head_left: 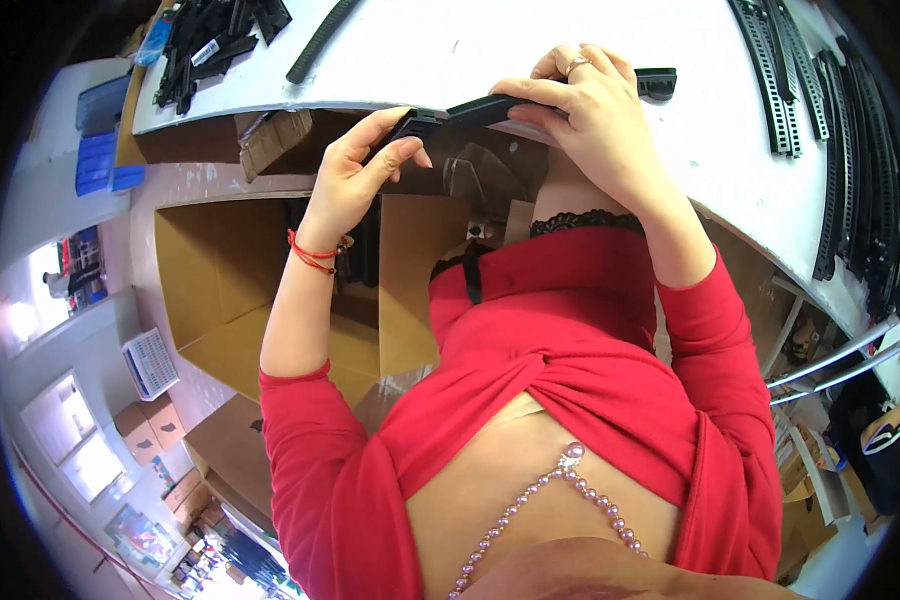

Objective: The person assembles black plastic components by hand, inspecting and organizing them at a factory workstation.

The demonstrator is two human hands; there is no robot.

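Note:
My left hand [368, 165] pinches a short black plastic piece [417, 124] with slots between thumb and fingers, just off the table's front edge. Gripped in my right hand [595, 115] is a longer black plastic strip [480, 110], whose far end sticks out past my knuckles over the white table [400, 60]. The two black parts meet end to end at a slight angle; whether they are joined I cannot tell. My right fingers cover the strip's middle.
A pile of black pieces [210, 50] lies at the table's far left, near a ribbed black strip [320, 42]. Long slotted black strips [770, 75] line the right side. Below the table edge at left stands an open cardboard box [210, 270]. Metal tubes [840, 360] jut in at lower right.

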